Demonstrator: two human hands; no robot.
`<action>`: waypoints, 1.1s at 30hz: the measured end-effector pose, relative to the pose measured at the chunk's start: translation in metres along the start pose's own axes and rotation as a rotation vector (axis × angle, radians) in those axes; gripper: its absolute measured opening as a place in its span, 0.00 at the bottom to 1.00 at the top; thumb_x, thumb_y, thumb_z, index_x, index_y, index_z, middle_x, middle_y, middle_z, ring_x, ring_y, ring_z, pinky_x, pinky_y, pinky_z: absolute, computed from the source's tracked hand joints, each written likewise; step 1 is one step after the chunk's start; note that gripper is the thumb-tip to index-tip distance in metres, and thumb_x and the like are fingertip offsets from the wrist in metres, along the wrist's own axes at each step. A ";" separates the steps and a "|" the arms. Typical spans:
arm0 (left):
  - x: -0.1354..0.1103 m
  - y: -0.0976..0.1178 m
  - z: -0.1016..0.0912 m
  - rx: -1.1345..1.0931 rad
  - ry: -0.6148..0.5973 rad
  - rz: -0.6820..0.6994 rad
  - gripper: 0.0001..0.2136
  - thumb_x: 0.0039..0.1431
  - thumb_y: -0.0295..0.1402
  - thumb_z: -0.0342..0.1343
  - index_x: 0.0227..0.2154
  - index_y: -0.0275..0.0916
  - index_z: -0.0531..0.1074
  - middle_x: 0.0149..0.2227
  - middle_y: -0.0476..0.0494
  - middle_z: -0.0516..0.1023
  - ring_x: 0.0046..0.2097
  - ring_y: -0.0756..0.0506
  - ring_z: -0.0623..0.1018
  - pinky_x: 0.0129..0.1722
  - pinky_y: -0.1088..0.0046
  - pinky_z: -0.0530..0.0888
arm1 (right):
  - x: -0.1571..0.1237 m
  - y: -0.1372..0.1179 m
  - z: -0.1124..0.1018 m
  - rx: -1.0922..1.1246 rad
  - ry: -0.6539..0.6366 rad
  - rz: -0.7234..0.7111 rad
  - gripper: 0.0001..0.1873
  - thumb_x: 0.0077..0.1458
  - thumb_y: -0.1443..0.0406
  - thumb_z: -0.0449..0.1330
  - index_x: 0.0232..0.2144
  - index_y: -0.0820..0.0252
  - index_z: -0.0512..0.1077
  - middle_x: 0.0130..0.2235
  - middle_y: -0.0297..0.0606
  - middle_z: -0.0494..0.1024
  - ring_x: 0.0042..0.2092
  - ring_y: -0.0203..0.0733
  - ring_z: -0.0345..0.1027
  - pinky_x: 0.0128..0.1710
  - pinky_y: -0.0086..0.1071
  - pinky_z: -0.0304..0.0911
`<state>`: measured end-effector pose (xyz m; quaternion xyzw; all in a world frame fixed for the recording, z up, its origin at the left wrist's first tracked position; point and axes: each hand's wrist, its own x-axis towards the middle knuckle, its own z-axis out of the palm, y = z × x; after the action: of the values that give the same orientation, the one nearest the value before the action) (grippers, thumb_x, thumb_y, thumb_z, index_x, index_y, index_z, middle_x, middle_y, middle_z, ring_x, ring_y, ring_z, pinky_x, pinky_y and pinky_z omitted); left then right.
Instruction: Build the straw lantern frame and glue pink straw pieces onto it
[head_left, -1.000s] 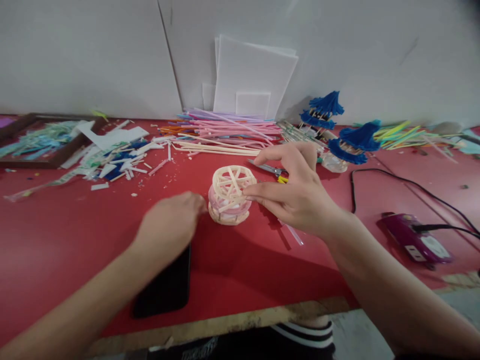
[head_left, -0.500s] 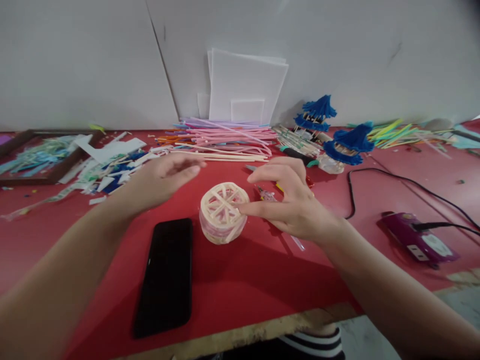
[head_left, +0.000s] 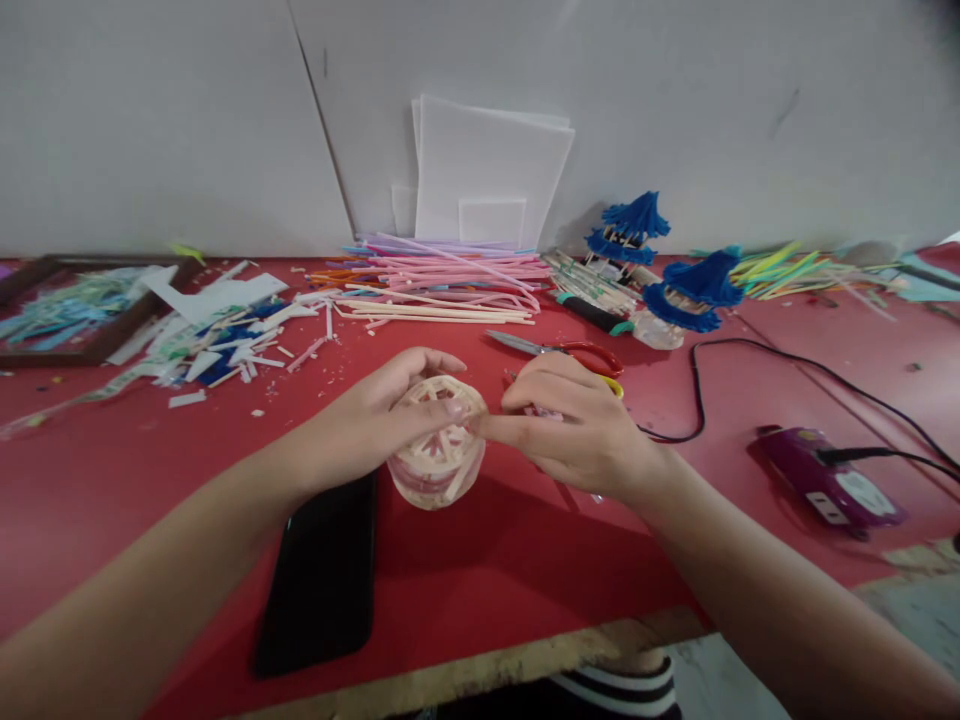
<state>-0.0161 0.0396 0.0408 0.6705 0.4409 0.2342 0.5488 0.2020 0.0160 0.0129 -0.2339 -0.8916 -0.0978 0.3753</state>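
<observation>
A small round piece [head_left: 429, 478] with a cream spoked top and a clear, pinkish side stands over the red table. My left hand [head_left: 375, 412] is closed around it, thumb across the spokes and fingers behind the rim. At the right rim, my right hand [head_left: 581, 425] touches the piece with one outstretched digit, while its other fingers curl in. Whether anything small sits in those fingers is hidden. Just behind the right hand lie scissors [head_left: 517, 343] with red and yellow handles. A black phone [head_left: 319, 590] lies nearest my left wrist.
Pink and cream sticks [head_left: 450, 275] are piled at the back before white sheets [head_left: 491, 160]. Scraps [head_left: 225, 340] and a brown frame [head_left: 112, 345] lie left. Two blue-roofed models [head_left: 694, 290], a green-handled tool [head_left: 596, 313], a black cord [head_left: 787, 355] and a purple power adapter [head_left: 832, 480] lie right.
My left hand has come right and down to grip the round piece, which has shifted slightly nearer. My right hand's fingers have curled in, uncovering more of the scissors.
</observation>
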 end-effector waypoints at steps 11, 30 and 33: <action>-0.016 -0.001 0.026 -0.049 0.295 -0.061 0.23 0.51 0.46 0.60 0.44 0.39 0.61 0.37 0.48 0.73 0.38 0.45 0.77 0.36 0.69 0.74 | -0.003 -0.037 0.005 0.304 0.108 0.383 0.12 0.57 0.72 0.57 0.42 0.63 0.76 0.38 0.43 0.82 0.39 0.39 0.76 0.42 0.33 0.72; -0.009 -0.017 0.028 0.025 0.525 0.282 0.17 0.54 0.36 0.58 0.43 0.41 0.58 0.43 0.43 0.66 0.44 0.44 0.73 0.40 0.65 0.74 | 0.025 -0.032 0.010 0.457 0.179 0.751 0.15 0.52 0.73 0.60 0.42 0.60 0.79 0.40 0.39 0.81 0.41 0.39 0.74 0.37 0.30 0.71; -0.007 -0.016 0.014 0.044 0.462 0.310 0.13 0.57 0.38 0.57 0.41 0.40 0.64 0.40 0.45 0.69 0.43 0.44 0.73 0.42 0.64 0.72 | 0.024 -0.029 0.010 0.445 0.164 0.704 0.16 0.52 0.73 0.60 0.43 0.59 0.79 0.40 0.39 0.82 0.41 0.39 0.74 0.38 0.30 0.71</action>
<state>-0.0139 0.0264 0.0233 0.6704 0.4515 0.4525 0.3769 0.1665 0.0026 0.0232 -0.4290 -0.7239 0.2129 0.4966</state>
